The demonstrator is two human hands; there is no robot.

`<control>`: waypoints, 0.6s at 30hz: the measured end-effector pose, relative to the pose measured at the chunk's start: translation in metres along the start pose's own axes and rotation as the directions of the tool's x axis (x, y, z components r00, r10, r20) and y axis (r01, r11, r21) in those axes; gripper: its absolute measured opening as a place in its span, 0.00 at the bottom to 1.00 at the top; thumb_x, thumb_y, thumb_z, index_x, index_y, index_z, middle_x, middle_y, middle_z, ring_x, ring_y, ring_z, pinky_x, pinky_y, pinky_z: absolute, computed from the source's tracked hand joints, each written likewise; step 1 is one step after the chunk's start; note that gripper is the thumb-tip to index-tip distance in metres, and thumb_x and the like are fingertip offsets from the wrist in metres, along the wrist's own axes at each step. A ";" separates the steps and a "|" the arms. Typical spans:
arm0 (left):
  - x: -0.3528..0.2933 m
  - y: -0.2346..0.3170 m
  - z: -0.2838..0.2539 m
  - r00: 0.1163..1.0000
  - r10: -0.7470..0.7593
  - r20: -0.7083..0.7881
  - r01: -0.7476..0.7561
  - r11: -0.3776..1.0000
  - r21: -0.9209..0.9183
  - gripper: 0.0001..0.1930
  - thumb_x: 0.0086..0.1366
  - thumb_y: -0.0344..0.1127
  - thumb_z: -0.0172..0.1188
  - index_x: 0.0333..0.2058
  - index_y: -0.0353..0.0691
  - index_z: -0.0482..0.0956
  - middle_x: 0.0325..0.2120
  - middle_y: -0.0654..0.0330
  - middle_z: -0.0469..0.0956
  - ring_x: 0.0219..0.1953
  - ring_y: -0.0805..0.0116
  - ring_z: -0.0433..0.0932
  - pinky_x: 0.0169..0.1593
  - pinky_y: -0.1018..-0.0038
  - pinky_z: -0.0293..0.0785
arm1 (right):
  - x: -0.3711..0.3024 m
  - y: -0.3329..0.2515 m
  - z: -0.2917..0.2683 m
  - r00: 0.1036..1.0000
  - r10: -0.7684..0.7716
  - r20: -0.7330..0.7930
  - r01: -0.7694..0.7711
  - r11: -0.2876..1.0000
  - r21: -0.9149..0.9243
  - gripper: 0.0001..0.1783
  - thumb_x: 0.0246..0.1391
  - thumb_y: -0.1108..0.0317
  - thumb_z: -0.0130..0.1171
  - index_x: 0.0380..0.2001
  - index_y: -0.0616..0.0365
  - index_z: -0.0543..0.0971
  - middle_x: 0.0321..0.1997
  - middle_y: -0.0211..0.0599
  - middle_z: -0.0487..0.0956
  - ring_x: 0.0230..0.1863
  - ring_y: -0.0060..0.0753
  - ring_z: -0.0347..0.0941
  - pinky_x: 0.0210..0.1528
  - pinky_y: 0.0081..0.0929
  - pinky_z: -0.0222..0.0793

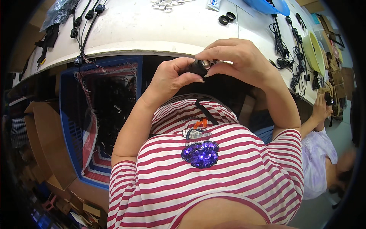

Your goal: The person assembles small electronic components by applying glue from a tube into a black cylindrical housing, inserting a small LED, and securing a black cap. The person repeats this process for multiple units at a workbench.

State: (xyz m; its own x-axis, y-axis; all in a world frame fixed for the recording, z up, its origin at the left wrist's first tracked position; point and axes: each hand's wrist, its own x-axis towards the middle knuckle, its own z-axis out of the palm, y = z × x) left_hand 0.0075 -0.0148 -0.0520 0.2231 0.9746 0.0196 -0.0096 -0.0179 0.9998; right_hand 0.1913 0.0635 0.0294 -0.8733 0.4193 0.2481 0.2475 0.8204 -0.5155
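Note:
A short black cylinder with a shiny, lens-like end [198, 68] is held in front of my chest, just off the table's near edge. My left hand [166, 78] is closed round its left side, thumb below and fingers above. From the right, the thumb and forefinger of my right hand [244, 59] pinch at the shiny end. Something small and dark shows between those right fingertips, too hidden to name. Two black rings [227, 18] lie on the white table [152, 32] beyond my hands, close to a white-and-blue tube [214, 4].
A blue crate [65, 122] of small dark parts stands below the table at my left. Black cables [89, 23] lie at the far left, more cables [280, 45] at the right by a yellow basin [313, 51]. Metal rings [167, 5] lie farther back. A co-worker [318, 152] sits at right.

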 end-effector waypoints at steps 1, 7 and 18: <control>0.000 0.003 0.001 1.000 -0.002 0.004 0.002 0.999 0.043 0.11 0.53 0.30 0.62 0.36 0.35 0.77 0.25 0.65 0.76 0.26 0.80 0.70 0.32 0.82 0.68 | -0.001 0.002 -0.002 0.998 -0.051 0.035 0.052 0.998 -0.021 0.22 0.35 0.70 0.66 0.40 0.54 0.77 0.32 0.35 0.77 0.27 0.30 0.72 0.31 0.23 0.70; 0.001 0.004 0.000 0.999 -0.049 -0.008 0.048 0.998 -0.030 0.11 0.54 0.32 0.61 0.36 0.35 0.76 0.24 0.65 0.75 0.26 0.80 0.70 0.31 0.83 0.67 | -0.002 0.008 0.005 0.998 0.058 0.019 -0.060 0.985 0.163 0.20 0.38 0.75 0.64 0.40 0.58 0.76 0.34 0.33 0.77 0.33 0.26 0.74 0.36 0.21 0.69; 0.010 -0.010 -0.004 0.990 -0.068 -0.120 0.045 0.982 -0.182 0.12 0.57 0.35 0.60 0.38 0.36 0.76 0.18 0.74 0.64 0.19 0.84 0.55 0.23 0.86 0.51 | -0.002 0.042 0.003 0.921 0.357 -0.156 -0.328 0.926 0.185 0.10 0.46 0.75 0.57 0.35 0.63 0.76 0.32 0.37 0.77 0.33 0.28 0.74 0.39 0.20 0.70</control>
State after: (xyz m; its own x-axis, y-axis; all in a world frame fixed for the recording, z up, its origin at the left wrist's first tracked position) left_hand 0.0060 -0.0040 -0.0615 0.1044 0.9933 -0.0487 -0.1765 0.0667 0.9820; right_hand 0.2024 0.0963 0.0047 -0.6504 0.7397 0.1726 0.4378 0.5507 -0.7107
